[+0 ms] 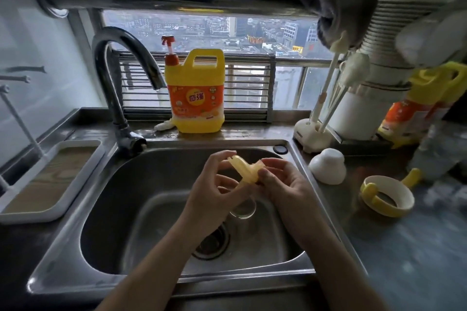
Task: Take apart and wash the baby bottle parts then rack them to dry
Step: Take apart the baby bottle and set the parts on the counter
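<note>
Baby bottle parts are mid-disassembly: a soft yellowish translucent piece, probably the nipple or a valve, though which cannot be told, is held above the sink between both hands. The step in hand is judged to be taking apart or rubbing clean. No water is seen running from the faucet. A clear bottle body seems to lie low in the basin just under the hands, and a yellow-handled collar and a white cap rest on the surface to the right.

The left hand is raised with its fingers curled, thumb and fingertips pinching the piece's left edge. The right hand is closed on the right edge, fingers pressed together beneath it. Both forearms reach in over the sink's front rim.

Next, a stretch or peel of the piece is probably called for, then water and a pump from the detergent jug. A slippery piece could drop toward the drain.
</note>
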